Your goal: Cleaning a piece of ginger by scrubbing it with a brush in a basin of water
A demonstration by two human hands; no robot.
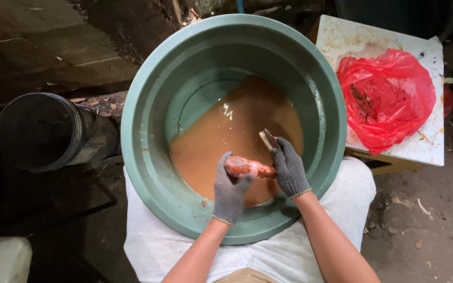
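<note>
Sweet potato (247, 167), reddish and wet, sits low in the middle of the frame, held just above the muddy brown water (232, 136), likely so that what is scrubbed off falls back in.

The big green basin (148, 94) fills the centre and leans toward the person, its near rim resting on the lap, which pools the water at the near side, within reach. At the upper right a white board (425, 141) carries a red plastic bag (386, 97), set close beside the basin. At the left a dark bucket (38, 131) lies on its side.

The left hand (230, 191), in a grey glove, is wrapped around one end of the sweet potato to steady it. The right hand (288, 167), also gloved, grips a small brush (266, 139) and presses against the other end.
</note>
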